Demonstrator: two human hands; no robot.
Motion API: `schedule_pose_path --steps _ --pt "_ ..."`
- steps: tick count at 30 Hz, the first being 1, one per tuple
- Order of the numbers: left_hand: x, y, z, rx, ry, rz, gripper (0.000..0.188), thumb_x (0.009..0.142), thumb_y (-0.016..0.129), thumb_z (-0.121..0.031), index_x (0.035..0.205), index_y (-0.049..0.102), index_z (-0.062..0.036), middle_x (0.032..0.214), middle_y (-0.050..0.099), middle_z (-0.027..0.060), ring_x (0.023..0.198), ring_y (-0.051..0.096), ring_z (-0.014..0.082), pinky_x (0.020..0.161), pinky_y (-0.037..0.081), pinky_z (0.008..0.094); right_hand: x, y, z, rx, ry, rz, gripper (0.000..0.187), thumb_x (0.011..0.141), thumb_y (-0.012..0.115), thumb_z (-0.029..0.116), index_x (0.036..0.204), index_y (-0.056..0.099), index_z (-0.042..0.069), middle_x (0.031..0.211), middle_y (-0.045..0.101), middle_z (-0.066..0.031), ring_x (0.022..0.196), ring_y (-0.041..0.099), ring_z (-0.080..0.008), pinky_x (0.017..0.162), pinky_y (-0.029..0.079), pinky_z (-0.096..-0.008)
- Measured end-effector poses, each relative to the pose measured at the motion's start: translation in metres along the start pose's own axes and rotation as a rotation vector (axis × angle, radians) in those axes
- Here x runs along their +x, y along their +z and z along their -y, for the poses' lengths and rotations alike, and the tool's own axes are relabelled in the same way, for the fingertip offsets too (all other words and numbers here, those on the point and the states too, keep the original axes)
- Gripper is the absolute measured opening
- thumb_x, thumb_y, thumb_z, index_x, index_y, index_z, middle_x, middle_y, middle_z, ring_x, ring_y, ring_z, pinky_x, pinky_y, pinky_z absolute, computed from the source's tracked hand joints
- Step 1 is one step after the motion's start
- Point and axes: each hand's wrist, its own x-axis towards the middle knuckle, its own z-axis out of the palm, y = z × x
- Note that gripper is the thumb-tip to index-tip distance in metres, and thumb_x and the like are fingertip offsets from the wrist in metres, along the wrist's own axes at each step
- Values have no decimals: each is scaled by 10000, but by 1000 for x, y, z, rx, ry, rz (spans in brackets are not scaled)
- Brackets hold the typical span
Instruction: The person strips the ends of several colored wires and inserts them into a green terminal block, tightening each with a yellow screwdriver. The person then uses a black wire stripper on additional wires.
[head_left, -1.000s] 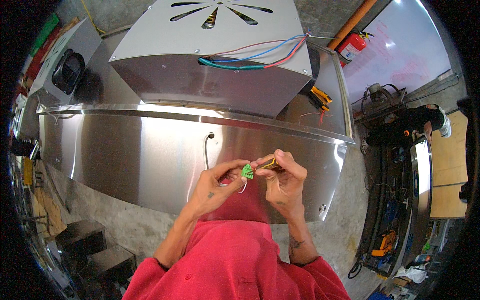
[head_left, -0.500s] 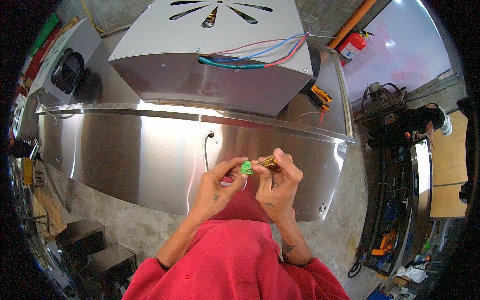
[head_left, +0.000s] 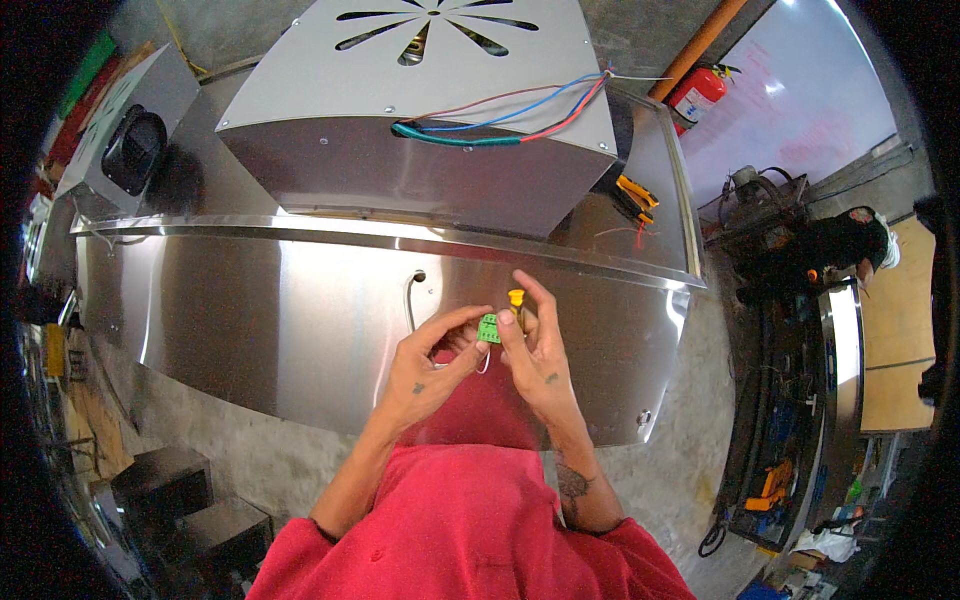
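Note:
A small green terminal block (head_left: 488, 329) is pinched between the thumb and fingers of my left hand (head_left: 420, 375), its rows of openings turned up. A thin white wire hangs just below it. My right hand (head_left: 541, 372) keeps a small screwdriver (head_left: 516, 298) tucked among its fingers; the yellow end of the handle points up and away, and the blade is hidden. The right thumb tip is at the block's right side, and the index finger is stretched out. Beyond my left hand, a grey cable (head_left: 408, 300) comes out of a hole in the steel panel (head_left: 330, 300).
A grey metal housing (head_left: 420, 90) with slotted top stands on the steel bench; red, blue and brown wires (head_left: 560, 110) come out of it. Orange-handled pliers (head_left: 637, 197) lie to its right. A fire extinguisher (head_left: 697, 95) stands at far right. Another person (head_left: 830, 245) is at the right.
The screwdriver has swung from pointing at the terminal block to standing upright in my right hand. My right index finger has straightened, and the thumb has moved to the block, which has turned slightly.

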Motion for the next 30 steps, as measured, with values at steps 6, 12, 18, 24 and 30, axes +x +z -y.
schedule_pose_path --steps 6,12,18,24,30 --pt "-5 -1 8 -71 -4 7 467 988 731 -37 1447 644 -37 1049 718 33 958 651 96 889 539 266 0 15 -7 139 16 -83 581 1080 628 116 1588 350 69 1021 621 -34 895 580 -86 819 489 -252" --pt "-6 3 5 -34 -30 -36 451 981 735 -35 1425 655 -36 1004 737 50 939 679 104 892 550 273 -2 20 -6 72 -56 -165 569 1069 641 99 1565 364 72 958 589 -19 844 552 -76 762 473 -247" --pt "-7 4 7 -5 -18 -51 432 959 749 -21 1378 647 -17 998 727 52 932 681 111 889 553 275 0 17 -11 89 -29 -159 550 1067 645 103 1547 380 57 961 582 -22 840 552 -77 758 480 -250" --pt "-3 10 16 -16 104 -74 423 929 747 2 1327 605 7 986 699 40 922 663 108 896 558 285 1 17 -11 103 -15 -143 535 1072 642 108 1537 388 44 965 572 -16 843 551 -74 772 486 -244" --pt "-3 9 15 41 90 -48 462 929 737 5 1361 575 -15 992 673 32 911 632 103 865 546 274 -2 18 -10 153 8 -150 526 1075 642 121 1532 392 41 965 568 -11 879 561 -77 803 493 -251"
